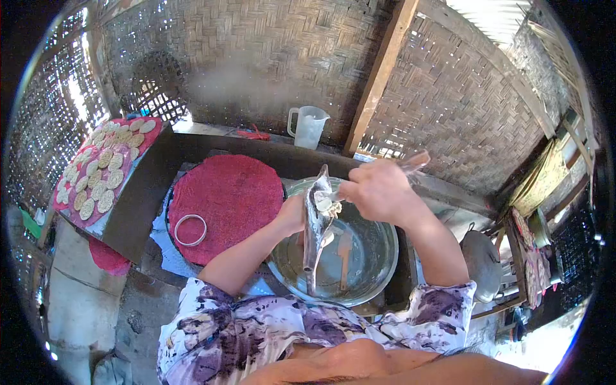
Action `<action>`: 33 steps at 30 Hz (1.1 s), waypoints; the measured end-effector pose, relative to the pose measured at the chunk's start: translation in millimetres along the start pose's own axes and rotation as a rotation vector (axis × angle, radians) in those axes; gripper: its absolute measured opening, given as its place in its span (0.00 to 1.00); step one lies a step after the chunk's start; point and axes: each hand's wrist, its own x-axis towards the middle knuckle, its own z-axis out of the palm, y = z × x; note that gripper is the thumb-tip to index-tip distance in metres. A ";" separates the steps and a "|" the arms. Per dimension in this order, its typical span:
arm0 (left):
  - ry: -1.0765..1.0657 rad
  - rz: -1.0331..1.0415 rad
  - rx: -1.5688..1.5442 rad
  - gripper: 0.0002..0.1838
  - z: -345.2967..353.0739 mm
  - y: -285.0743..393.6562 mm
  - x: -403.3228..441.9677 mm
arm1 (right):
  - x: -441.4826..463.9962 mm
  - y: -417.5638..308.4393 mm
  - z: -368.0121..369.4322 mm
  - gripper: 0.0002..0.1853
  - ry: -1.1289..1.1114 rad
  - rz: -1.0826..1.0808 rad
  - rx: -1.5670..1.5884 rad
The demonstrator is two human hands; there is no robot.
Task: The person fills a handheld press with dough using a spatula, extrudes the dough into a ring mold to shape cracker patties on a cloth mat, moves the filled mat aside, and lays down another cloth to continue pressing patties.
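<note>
My left hand [293,215] is closed on the side of a dark, narrow, curved piece [312,234] smeared with white, seen almost edge-on; its kind is unclear. My right hand [377,188] grips a long-handled tool [414,162], whose brownish handle end sticks out to the upper right. The tool's other end meets a lump of pale, dough-like paste [328,204] at the dark piece. Both hands are above a wide, clear basin [390,266] with whitish residue on its wall. Inside the basin lies a flat wooden spatula [344,250].
Left of the basin, a white ring [190,230] rests on a round red cloth [234,186]. Several pale round discs [97,189] lie on pink cloth at far left. A translucent pitcher [310,128] stands behind, near the woven wall [244,70]. A dark pot [480,263] is at right.
</note>
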 end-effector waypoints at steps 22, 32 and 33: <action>0.020 0.012 -0.023 0.21 -0.7 -4.4 2.8 | -1.5 -4.9 -10.6 0.04 0.028 0.019 -0.043; 0.109 0.115 -0.279 0.20 -12.8 -67.7 35.0 | -51.1 6.8 -16.8 0.07 0.538 0.516 0.147; 0.114 0.093 -0.350 0.21 -10.3 -72.6 37.4 | -50.0 -4.6 6.6 0.07 0.634 0.660 0.293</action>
